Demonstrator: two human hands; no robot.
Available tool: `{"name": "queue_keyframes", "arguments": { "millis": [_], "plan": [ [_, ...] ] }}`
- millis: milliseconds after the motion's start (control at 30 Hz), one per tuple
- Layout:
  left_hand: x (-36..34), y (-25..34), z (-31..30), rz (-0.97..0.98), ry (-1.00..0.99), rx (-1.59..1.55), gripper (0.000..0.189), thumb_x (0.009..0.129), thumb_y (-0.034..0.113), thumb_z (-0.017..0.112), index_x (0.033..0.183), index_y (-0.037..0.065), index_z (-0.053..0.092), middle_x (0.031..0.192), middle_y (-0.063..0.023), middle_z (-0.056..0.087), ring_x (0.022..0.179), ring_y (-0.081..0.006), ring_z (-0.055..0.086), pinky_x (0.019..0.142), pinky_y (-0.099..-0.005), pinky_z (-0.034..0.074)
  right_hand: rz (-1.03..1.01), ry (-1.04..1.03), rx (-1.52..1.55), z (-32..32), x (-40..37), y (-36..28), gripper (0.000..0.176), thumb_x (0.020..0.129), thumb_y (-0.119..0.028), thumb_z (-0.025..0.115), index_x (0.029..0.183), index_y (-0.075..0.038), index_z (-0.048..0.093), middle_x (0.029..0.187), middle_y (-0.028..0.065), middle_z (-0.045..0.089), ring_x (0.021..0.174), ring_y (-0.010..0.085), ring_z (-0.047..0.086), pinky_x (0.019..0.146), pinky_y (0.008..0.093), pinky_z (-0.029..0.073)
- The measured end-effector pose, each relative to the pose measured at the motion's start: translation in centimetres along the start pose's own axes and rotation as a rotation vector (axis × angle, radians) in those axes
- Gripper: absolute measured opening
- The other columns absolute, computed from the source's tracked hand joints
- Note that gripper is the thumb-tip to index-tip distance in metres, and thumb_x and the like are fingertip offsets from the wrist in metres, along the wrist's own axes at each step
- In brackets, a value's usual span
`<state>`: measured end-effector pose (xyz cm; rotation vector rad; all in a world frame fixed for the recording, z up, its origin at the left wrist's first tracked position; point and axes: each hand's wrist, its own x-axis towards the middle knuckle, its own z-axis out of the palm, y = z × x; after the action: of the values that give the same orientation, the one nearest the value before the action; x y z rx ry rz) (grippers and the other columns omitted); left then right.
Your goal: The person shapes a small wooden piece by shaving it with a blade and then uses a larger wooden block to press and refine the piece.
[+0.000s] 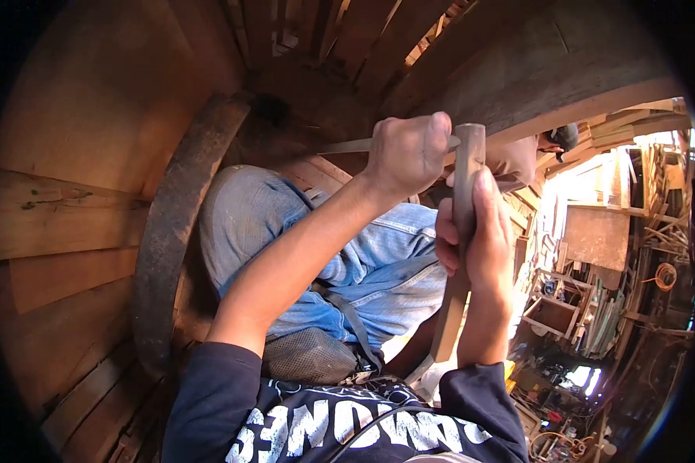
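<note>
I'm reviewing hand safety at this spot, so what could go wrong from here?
The wooden bar in the right hand could strike the left hand, whose thumb is close to the bar's end. The chisel-like tool in that left hand might slip toward the nearby jeans-clad knee.

At the right, a co-worker [516, 160] in a dark cap [567, 137] is partly hidden near stacked planks [633, 122]; a brown panel [596, 235] stands near an open wooden box [554, 315]; an orange coil [663, 275] shows farther right.
</note>
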<state>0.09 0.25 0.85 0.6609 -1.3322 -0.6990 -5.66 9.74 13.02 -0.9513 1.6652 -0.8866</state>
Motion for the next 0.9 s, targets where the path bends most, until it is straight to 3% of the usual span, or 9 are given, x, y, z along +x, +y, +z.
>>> {"name": "queue_keyframes", "arguments": {
  "millis": [67, 333, 367, 400, 467, 533, 733, 900],
  "plan": [
    [-0.1, 0.3, 0.1, -0.02, 0.003, -0.009, 0.049, 0.102, 0.024, 0.029, 0.068, 0.002, 0.055, 0.051, -0.0127, 0.049, 0.048, -0.0304, 0.056, 0.047, -0.038, 0.044, -0.07, -0.035, -0.058, -0.9, 0.8, 0.0, 0.039, 0.101, -0.042, 0.03, 0.103, -0.007, 0.047, 0.054, 0.0033, 0.043, 0.034, 0.0129, 0.041, 0.031, 0.0251, 0.03],
    [-0.2, 0.2, 0.2, 0.008, 0.003, 0.001, 0.048, 0.102, 0.024, 0.029, 0.072, 0.0, 0.058, 0.053, -0.0137, 0.05, 0.049, -0.0323, 0.056, 0.047, -0.0372, 0.045, 0.007, -0.052, 0.005, -1.0, 0.7, -0.7, 0.039, 0.1, -0.043, 0.032, 0.102, -0.008, 0.047, 0.053, 0.0038, 0.044, 0.034, 0.0137, 0.041, 0.031, 0.0256, 0.031],
    [-0.3, 0.5, 0.4, -0.007, 0.006, -0.019, 0.046, 0.101, 0.023, 0.032, 0.068, 0.002, 0.057, 0.055, -0.0146, 0.052, 0.051, -0.0344, 0.056, 0.048, -0.04, 0.045, -0.03, 0.022, -0.024, -0.6, 1.3, -0.6, 0.046, 0.1, -0.046, 0.031, 0.102, -0.005, 0.052, 0.049, 0.0019, 0.038, 0.031, 0.0122, 0.032, 0.028, 0.025, 0.024],
    [-0.3, 0.6, 0.5, -0.018, 0.011, -0.039, 0.045, 0.099, 0.023, 0.036, 0.064, 0.004, 0.056, 0.058, -0.0155, 0.055, 0.053, -0.0364, 0.057, 0.048, -0.0427, 0.046, -0.031, 0.031, -0.026, -0.8, 1.1, -0.5, 0.046, 0.1, -0.046, 0.031, 0.102, -0.005, 0.052, 0.049, 0.0019, 0.038, 0.031, 0.0122, 0.032, 0.028, 0.025, 0.024],
    [0.1, 0.4, 0.4, -0.031, 0.025, -0.05, 0.045, 0.099, 0.023, 0.036, 0.063, 0.004, 0.055, 0.057, -0.0155, 0.054, 0.052, -0.0365, 0.057, 0.048, -0.0426, 0.046, -0.042, -0.034, -0.094, -0.9, 1.3, -0.7, 0.041, 0.1, -0.045, 0.031, 0.109, -0.008, 0.048, 0.053, 0.0038, 0.044, 0.035, 0.0137, 0.041, 0.031, 0.0255, 0.031],
    [0.5, 0.2, 0.2, -0.053, 0.043, -0.048, 0.045, 0.099, 0.023, 0.036, 0.062, 0.004, 0.054, 0.056, -0.0155, 0.054, 0.052, -0.0366, 0.056, 0.048, -0.0424, 0.046, 0.034, -0.027, 0.022, -0.2, -0.2, -0.4, 0.041, 0.1, -0.045, 0.031, 0.109, -0.008, 0.048, 0.054, 0.0034, 0.043, 0.035, 0.0135, 0.041, 0.032, 0.0253, 0.032],
    [0.3, 0.1, 0.2, 0.022, -0.029, -0.032, 0.049, 0.102, 0.025, 0.029, 0.069, 0.001, 0.057, 0.052, -0.0133, 0.051, 0.049, -0.0324, 0.057, 0.047, -0.0381, 0.045, -0.022, -0.072, -0.033, -1.0, 1.5, -0.9, 0.04, 0.1, -0.046, 0.031, 0.11, -0.01, 0.046, 0.054, 0.003, 0.043, 0.035, 0.0133, 0.041, 0.032, 0.0256, 0.032],
    [0.0, 0.6, 0.1, -0.041, 0.003, 0.006, 0.05, 0.102, 0.025, 0.028, 0.065, 0.003, 0.055, 0.052, -0.0132, 0.05, 0.049, -0.0331, 0.057, 0.048, -0.039, 0.045, 0.0, -0.042, -0.011, -0.7, 0.9, -0.2, 0.042, 0.1, -0.046, 0.031, 0.106, -0.008, 0.047, 0.054, 0.0031, 0.044, 0.036, 0.0134, 0.042, 0.032, 0.0256, 0.032]
  ]
}}
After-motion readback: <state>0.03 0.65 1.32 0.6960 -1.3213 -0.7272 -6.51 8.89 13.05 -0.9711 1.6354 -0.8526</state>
